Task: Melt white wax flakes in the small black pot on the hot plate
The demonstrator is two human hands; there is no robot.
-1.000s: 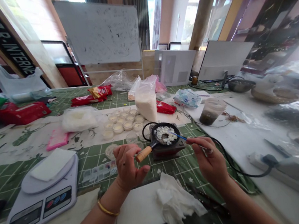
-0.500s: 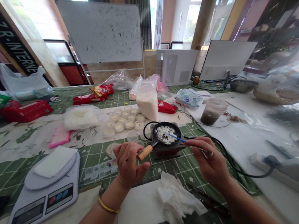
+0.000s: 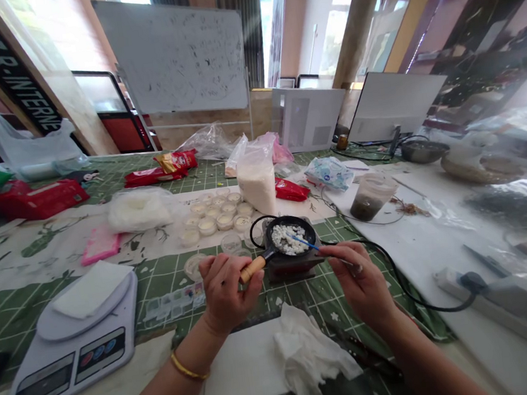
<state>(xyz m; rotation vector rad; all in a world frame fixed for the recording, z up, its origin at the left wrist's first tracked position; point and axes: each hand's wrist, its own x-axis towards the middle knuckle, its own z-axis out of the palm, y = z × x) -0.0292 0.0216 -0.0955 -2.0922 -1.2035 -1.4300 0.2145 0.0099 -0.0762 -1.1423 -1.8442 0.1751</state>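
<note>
A small black frying pan [image 3: 314, 232] rests on a dark, square little stove [image 3: 293, 270]. White pellets [image 3: 283, 238] lie in the pan, bunched unevenly over its floor. My left hand [image 3: 227, 293] is closed around the end of the pan's wooden handle [image 3: 254, 268], the thumb against its near side. Between the thumb and fingers of my right hand [image 3: 361, 284] is a thin blue stick [image 3: 307, 244], slanting down to the left with its tip among the pellets. Part of the stick's rear end shows pale below the fingers.
Lidded round tubs [image 3: 207, 226] and a bag of white grains [image 3: 257, 185] stand behind the stove. A kitchen scale [image 3: 71, 346] is at left, a crumpled tissue [image 3: 304, 351] in front. A black cable [image 3: 395, 271] runs right to a power strip [image 3: 519, 314].
My left thumb has closed in against the wooden handle; before, it stood off from it. The stick's tip stays among the pellets. The whole view has shifted slightly.
</note>
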